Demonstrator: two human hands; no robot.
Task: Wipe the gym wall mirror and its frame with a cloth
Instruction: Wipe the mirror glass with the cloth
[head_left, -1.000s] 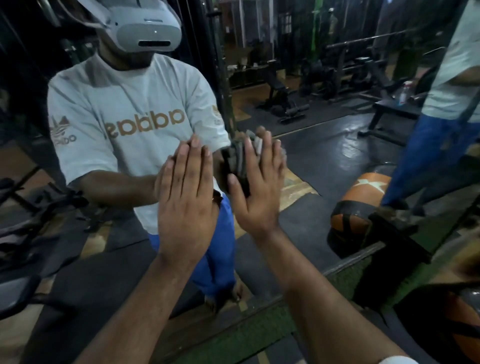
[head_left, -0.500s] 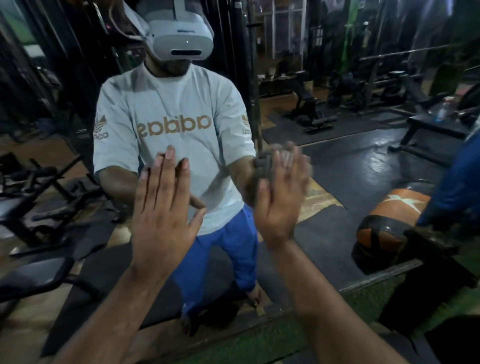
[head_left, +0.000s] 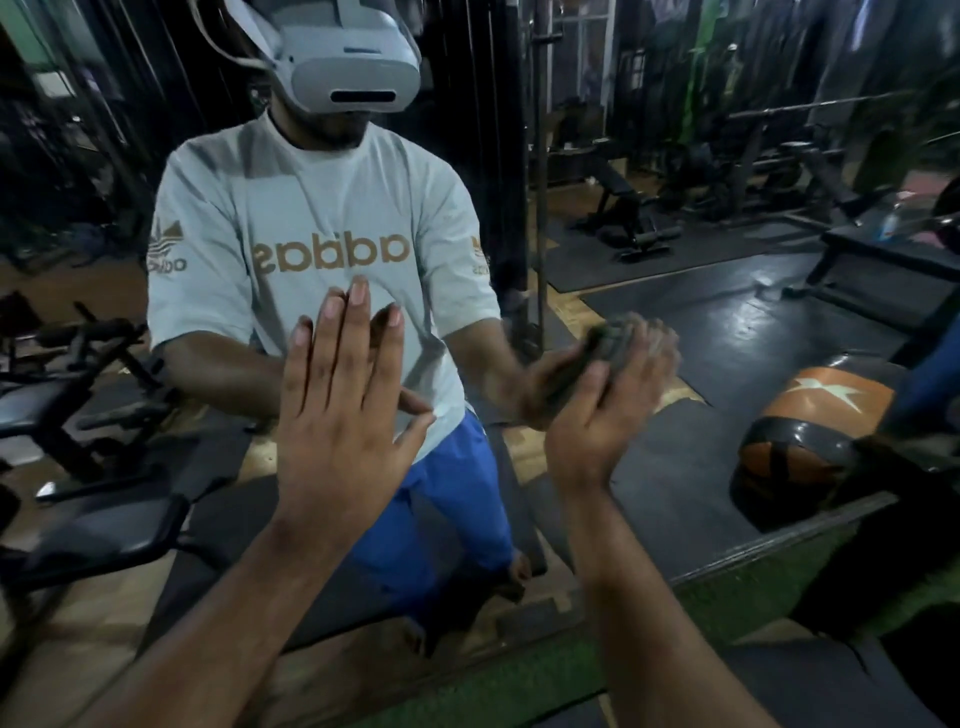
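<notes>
The wall mirror (head_left: 727, 322) fills the view, and I see myself reflected in it. Its lower frame edge (head_left: 779, 540) runs slanting above the floor. My left hand (head_left: 343, 410) lies flat on the glass with straight fingers spread upward. My right hand (head_left: 597, 415) presses a dark grey cloth (head_left: 608, 345) against the glass to the right of the left hand. Its fingers lie stretched over the cloth and are blurred by motion. Most of the cloth is hidden behind the palm.
Green turf floor (head_left: 519, 686) meets the mirror's base. A dark bulky object (head_left: 914, 525) stands against the mirror at the right. An orange and black bag (head_left: 810, 431) and gym benches (head_left: 628, 208) appear as reflections.
My right hand has slid the cloth rightward across the glass, away from the left hand. The left hand stays flat on the mirror. My view has swung left and up.
</notes>
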